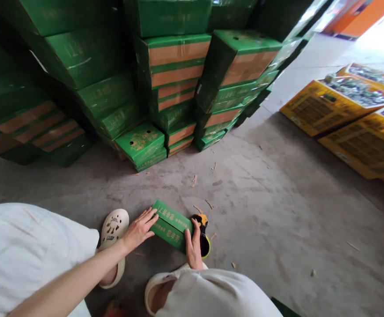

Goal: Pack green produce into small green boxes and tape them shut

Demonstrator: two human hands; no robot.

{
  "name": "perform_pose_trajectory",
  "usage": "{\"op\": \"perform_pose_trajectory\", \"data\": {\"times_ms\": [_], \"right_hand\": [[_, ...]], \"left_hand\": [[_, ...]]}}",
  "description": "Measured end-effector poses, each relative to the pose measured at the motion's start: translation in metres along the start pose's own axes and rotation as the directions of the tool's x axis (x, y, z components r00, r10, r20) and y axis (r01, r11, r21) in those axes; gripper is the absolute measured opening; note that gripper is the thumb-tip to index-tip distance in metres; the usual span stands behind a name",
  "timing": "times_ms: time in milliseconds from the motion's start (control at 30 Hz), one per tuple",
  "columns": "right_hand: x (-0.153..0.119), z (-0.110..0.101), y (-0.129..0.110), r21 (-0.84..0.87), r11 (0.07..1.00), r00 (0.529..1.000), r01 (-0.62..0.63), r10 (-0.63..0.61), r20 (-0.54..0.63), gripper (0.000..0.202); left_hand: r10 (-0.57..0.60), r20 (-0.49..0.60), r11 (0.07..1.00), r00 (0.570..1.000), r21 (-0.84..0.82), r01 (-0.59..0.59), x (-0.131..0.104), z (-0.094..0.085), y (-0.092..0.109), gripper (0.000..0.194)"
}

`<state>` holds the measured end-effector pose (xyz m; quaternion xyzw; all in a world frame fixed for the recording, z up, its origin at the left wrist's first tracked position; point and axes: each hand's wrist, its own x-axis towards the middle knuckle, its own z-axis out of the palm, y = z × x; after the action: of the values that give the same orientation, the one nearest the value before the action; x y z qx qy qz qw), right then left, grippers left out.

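A small green cardboard box with gold lettering sits low between my feet, and a seam runs along its upper face. My left hand grips its left end, fingers over the edge. At the opposite end, my right hand holds the side with thumb and fingers apart around the corner. Just beyond the right hand lies a black-and-orange tool with a yellow-rimmed round part, which looks like a tape dispenser; the hand and box partly hide it.
Stacks of green cartons rise ahead and to the left. Yellow crates filled with small wrapped items stand at right. Scraps litter the concrete floor. My cream clogs flank the box. Something orange stands at the far right.
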<state>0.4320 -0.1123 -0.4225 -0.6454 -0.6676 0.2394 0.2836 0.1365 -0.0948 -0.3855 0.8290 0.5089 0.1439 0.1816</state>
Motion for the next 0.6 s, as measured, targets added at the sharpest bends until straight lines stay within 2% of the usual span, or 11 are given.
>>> {"op": "perform_pose_trajectory", "data": {"times_ms": [133,233,333,400,467,533,600], "right_hand": [[0.011,0.0,-0.014,-0.025,0.999,0.997,-0.037,0.035,-0.074,0.056],[0.025,-0.004,-0.028,-0.196,0.981,0.996,0.009,-0.026,-0.087,0.047],[0.037,-0.008,-0.045,-0.374,0.902,0.977,0.214,-0.204,0.066,0.048],[0.043,-0.009,-0.057,-0.4,0.832,0.921,0.385,-0.316,0.228,0.063],[0.047,-0.009,-0.068,-0.369,0.771,0.844,0.519,-0.393,0.365,0.089],[0.049,-0.009,-0.075,-0.339,0.739,0.792,0.582,-0.423,0.439,0.105],[0.049,-0.008,-0.078,-0.336,0.74,0.787,0.582,-0.411,0.46,0.107]], "left_hand": [[0.004,0.01,1.0,1.0,0.025,-0.004,-0.003,0.0,0.001,0.084],[0.022,0.032,0.997,0.999,0.067,-0.024,-0.002,0.0,0.002,0.084],[0.046,0.051,0.992,0.998,0.113,-0.052,-0.001,-0.002,0.001,0.08],[0.051,0.054,0.99,0.997,0.132,-0.057,0.0,-0.003,0.0,0.078],[0.047,0.053,0.99,0.997,0.132,-0.054,0.001,-0.003,0.0,0.077],[0.041,0.051,0.992,0.998,0.116,-0.047,0.0,-0.003,0.0,0.077],[0.027,0.047,0.996,0.999,0.083,-0.031,-0.001,-0.003,0.001,0.078]]}}
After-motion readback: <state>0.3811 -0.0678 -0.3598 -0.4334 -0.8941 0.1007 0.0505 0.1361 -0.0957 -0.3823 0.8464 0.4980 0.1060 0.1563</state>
